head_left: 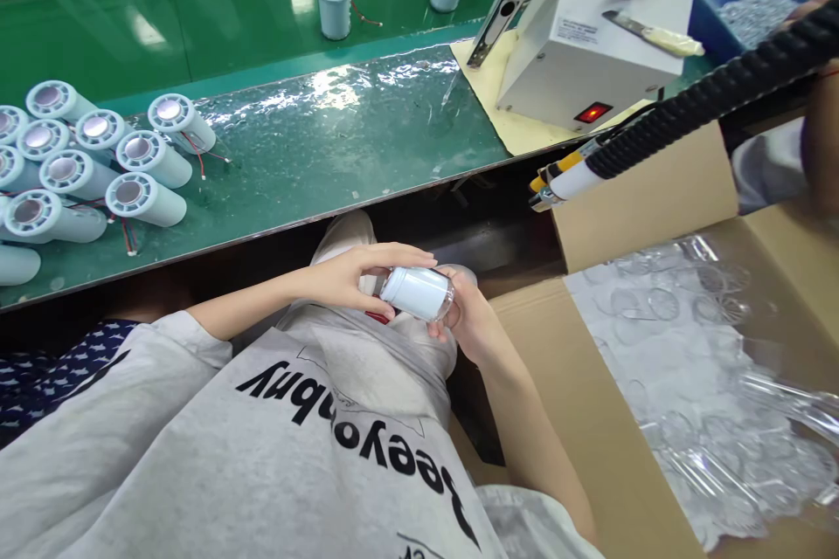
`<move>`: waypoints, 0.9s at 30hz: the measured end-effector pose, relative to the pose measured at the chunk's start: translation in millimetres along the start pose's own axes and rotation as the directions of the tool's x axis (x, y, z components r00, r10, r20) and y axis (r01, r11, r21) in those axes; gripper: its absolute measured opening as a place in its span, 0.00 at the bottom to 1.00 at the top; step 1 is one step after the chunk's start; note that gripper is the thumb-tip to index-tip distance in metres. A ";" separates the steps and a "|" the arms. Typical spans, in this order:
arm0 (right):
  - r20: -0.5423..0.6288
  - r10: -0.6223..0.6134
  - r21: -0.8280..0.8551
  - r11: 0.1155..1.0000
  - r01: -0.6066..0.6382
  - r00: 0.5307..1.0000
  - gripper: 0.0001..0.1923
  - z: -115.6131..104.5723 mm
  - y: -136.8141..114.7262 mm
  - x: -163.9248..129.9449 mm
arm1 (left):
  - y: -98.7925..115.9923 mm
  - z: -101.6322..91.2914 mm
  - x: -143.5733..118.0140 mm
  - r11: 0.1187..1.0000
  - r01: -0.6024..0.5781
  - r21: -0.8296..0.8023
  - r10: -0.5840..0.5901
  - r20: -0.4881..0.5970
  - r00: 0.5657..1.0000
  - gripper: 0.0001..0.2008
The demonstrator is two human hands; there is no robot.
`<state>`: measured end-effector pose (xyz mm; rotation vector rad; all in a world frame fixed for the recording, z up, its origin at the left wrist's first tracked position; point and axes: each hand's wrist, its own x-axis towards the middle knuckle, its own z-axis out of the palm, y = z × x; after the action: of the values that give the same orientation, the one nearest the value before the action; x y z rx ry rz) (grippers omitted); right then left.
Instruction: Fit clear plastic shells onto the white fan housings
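- Head view: your left hand [344, 279] and right hand [467, 319] hold a white cylinder [418, 293] over your lap, fingers closed around it.
- More cylinders [85, 166] lie on the counter [328, 148].

Head camera looks steeply down, close over lap and bench [328, 148].

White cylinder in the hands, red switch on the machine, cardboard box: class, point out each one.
white cylinder [418, 292], head view, middle of its side.
red switch [593, 113], head view, centre of the lit face.
cardboard box [646, 201], head view, bare upright flap.
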<state>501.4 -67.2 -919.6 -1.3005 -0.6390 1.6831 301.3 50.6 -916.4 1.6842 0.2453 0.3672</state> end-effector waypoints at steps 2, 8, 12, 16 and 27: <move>0.032 0.039 0.009 0.999 -0.040 0.999 0.37 0.5 -1.1 0.1 | -1.4 0.7 0.3 1.000 -0.031 0.008 0.031 -0.008 0.999 0.35; 0.117 0.222 -0.024 0.975 -0.221 0.968 0.41 -2.1 -4.1 -0.2 | 2.7 5.6 0.4 0.999 -0.034 0.021 0.035 -0.030 0.999 0.32; 0.122 0.153 -0.097 0.985 -0.141 0.981 0.45 -3.9 2.4 -1.9 | 8.5 7.4 -1.8 0.999 0.040 0.010 -0.040 -0.033 0.999 0.31; 0.002 -0.241 -0.253 0.939 0.234 0.970 0.40 -8.5 11.6 -7.8 | 7.5 6.1 -2.0 0.985 0.159 -0.064 -0.163 -0.067 0.984 0.38; -0.385 -0.448 -0.008 0.876 0.483 0.807 0.38 -58.9 46.7 43.1 | -45.5 -5.6 112.6 0.932 0.218 -0.290 -0.234 -0.021 0.972 0.40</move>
<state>538.9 -58.5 -997.2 -1.2317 -0.5830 1.0111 405.5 103.7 -949.5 1.3448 0.4040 0.2621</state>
